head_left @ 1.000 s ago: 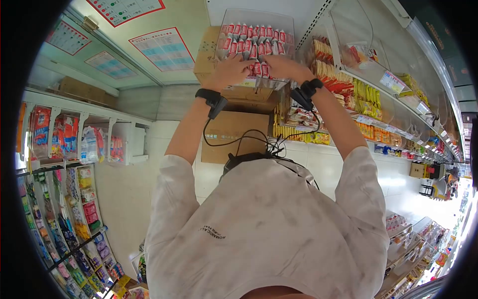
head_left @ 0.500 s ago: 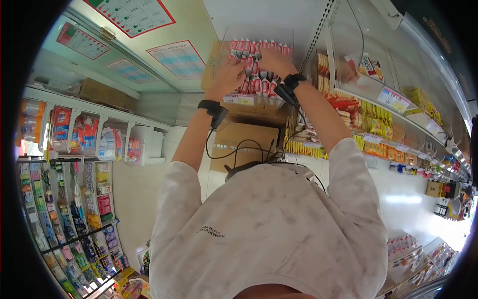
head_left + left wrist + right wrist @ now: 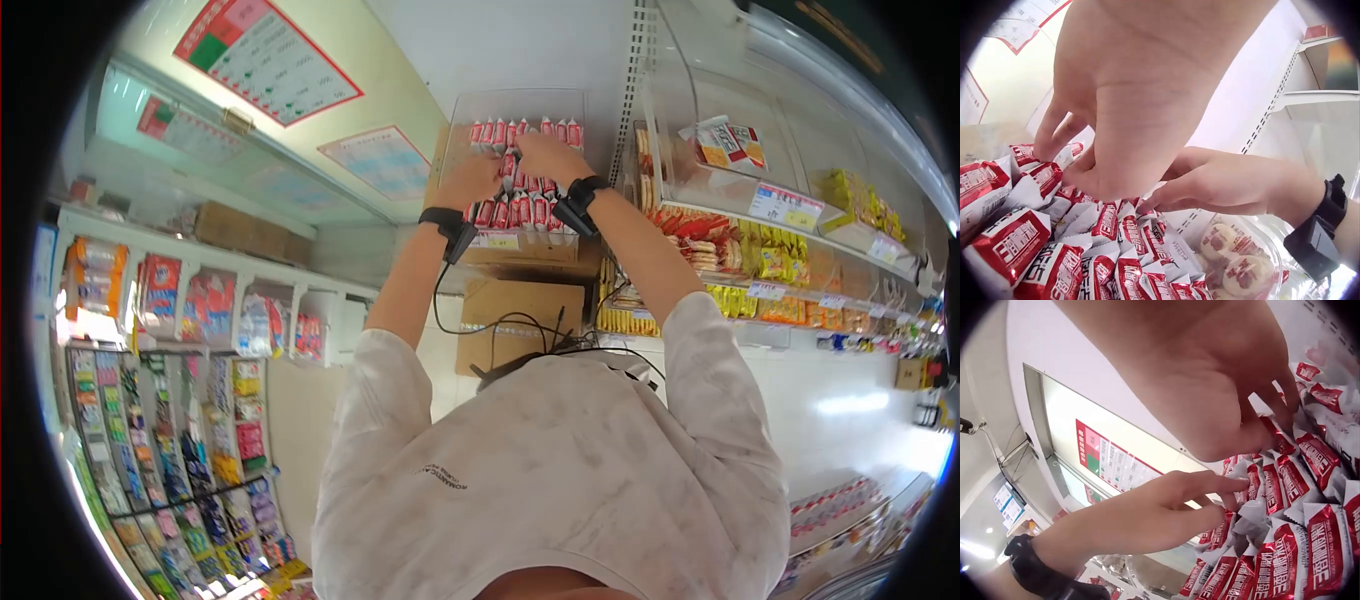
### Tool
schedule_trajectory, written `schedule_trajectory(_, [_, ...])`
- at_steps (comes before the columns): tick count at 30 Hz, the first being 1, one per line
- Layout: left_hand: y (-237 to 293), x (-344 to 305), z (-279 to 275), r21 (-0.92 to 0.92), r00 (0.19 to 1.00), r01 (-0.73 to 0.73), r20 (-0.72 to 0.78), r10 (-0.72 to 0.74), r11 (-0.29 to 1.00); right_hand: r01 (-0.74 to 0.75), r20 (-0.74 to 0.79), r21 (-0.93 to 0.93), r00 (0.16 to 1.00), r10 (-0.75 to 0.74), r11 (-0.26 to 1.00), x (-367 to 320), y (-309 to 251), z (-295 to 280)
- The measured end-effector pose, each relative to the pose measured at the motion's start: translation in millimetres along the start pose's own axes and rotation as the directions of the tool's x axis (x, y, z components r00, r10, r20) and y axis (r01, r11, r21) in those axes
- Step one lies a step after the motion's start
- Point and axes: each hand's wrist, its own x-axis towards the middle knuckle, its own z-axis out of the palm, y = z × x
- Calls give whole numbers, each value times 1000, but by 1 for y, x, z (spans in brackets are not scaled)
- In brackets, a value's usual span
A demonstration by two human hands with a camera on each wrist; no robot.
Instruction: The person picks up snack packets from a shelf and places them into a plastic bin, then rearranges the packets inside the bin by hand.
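Note:
Rows of small red-and-white snack packets (image 3: 512,212) stand in a clear plastic bin (image 3: 525,102), in the head view. My left hand (image 3: 472,182) reaches into the bin's left side. In the left wrist view, its bent fingers and thumb pinch a red-and-white snack packet (image 3: 1047,177) among the others. My right hand (image 3: 552,158) is farther back and to the right, over the same rows. The right wrist view shows its thumb and fingers round another snack packet (image 3: 1280,441). Other packets partly hide the lower ends of both.
Shelves of bagged snacks (image 3: 770,250) run along the right side. A cardboard box (image 3: 500,310) sits on the floor below the bin, with cables hanging in front. At left are a glass-fronted unit (image 3: 290,150) with posted sheets and a rack of small goods (image 3: 180,440).
Both hands have moved back from the bin's front rows toward its middle and rear, uncovering the front packets. The head view has shifted, so the bin appears lower.

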Motion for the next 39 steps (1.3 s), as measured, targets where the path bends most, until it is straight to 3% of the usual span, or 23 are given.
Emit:
schedule_trajectory(2, [-1, 7, -6, 27, 993, -49, 111, 46, 998, -43, 51, 71, 998, 39, 997, 0, 2, 8])
schedule_trajectory(3, [-4, 11, -4, -38, 991, 25, 130, -20, 999, -62, 119, 134, 992, 46, 989, 3, 8, 17])
schedule_trajectory(4, [-9, 12, 0, -55, 997, -72, -6, 72, 996, -82, 188, 195, 981, 45, 977, 2, 8, 15])
schedule_trajectory(6, [-16, 10, 6, -64, 933, -250, -281, 223, 966, -136, 335, 133, 938, 84, 982, 1, 10, 8])
schedule_trajectory(8, [-21, 8, 9, -105, 938, -263, -259, 229, 959, -196, 415, 165, 903, 112, 967, -3, 10, 5])
schedule_trajectory(9, [-22, 6, 7, -123, 941, -265, -248, 228, 956, -161, 379, 163, 921, 89, 973, -3, 10, 4])
schedule_trajectory(11, [-24, 6, 2, -205, 988, -149, -80, 136, 967, -89, 302, 156, 953, 38, 984, -3, 10, 3])
schedule_trajectory(14, [-17, 3, -11, -354, 988, 103, 146, -54, 929, -189, 50, 63, 981, 186, 980, -21, -5, -17])
schedule_trajectory(15, [-16, 1, -12, -401, 968, 201, 220, -119, 894, -195, 34, 3, 980, 195, 981, -21, -1, -14])
schedule_trajectory(18, [-16, -2, -15, -508, 981, 142, 186, -52, 849, -193, 43, -163, 978, 202, 968, -22, 0, -4])
schedule_trajectory(21, [-8, -10, -13, -470, 988, 128, -21, -156, 873, -132, 156, -257, 972, 175, 958, -20, -2, -6])
schedule_trajectory(24, [-14, -8, -16, -523, 987, 161, 65, -149, 837, -102, 265, -210, 951, 157, 972, -14, 0, -11])
schedule_trajectory(26, [-36, -1, -1, -394, 994, 99, 82, -72, 914, -169, 305, -135, 930, 203, 976, -19, -9, -33])
schedule_trajectory(29, [-38, 3, -7, -320, 987, 93, 156, -44, 943, -181, 212, -103, 957, 200, 978, -1, 6, -19])
schedule_trajectory(31, [-33, 8, -18, -329, 970, 144, 234, -67, 933, -109, 67, -57, 991, 113, 992, -4, -4, -23])
schedule_trajectory(33, [-29, 13, -27, -345, 938, 225, 329, -107, 911, 16, -62, -34, 998, -18, 999, -4, -9, -20])
schedule_trajectory(35, [-34, 18, -24, -295, 948, 161, 311, -65, 942, 187, -170, -36, 967, -190, 982, 2, -6, 2])
schedule_trajectory(38, [-39, 23, -24, -261, 957, 72, 288, 7, 963, 70, 124, 12, 990, -71, 997, 1, -12, 17])
schedule_trajectory(39, [-41, 23, -23, -260, 959, 45, 280, 31, 964, 139, 84, -25, 987, -137, 990, 1, -8, 23])
